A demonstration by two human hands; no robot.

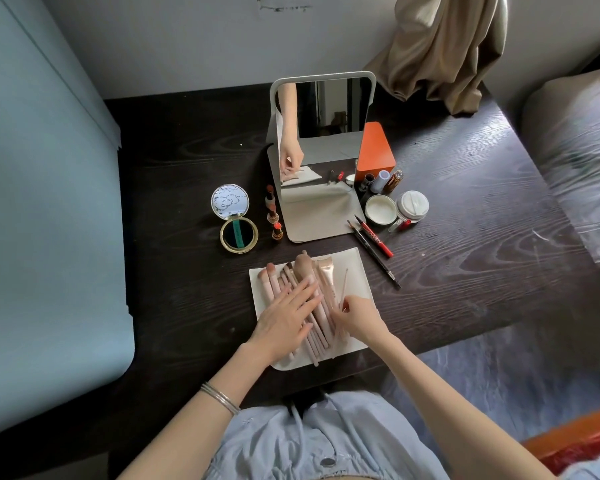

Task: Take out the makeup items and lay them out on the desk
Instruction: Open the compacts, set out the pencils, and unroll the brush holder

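Brushes with pale pink handles lay in a loose heap on a white pouch spread flat on the dark wooden desk, bristle ends pointing away from the person. The left hand rested flat across the middle of the heap, fingers straight and slightly spread, pressing the handles down against the pouch. Just beside it, at the heap's right edge, the right hand had its fingers curled and pinched a thin brush whose slender stem angled up and away over the pouch's bare right part. Beyond the pouch stood a folding mirror on its grey base, reflecting an arm. Left of the mirror sat an open round compact and a short row of lipsticks. To the right lay two pencils, one red and one black, near an open jar of cream, its lid, several small bottles and an orange box.
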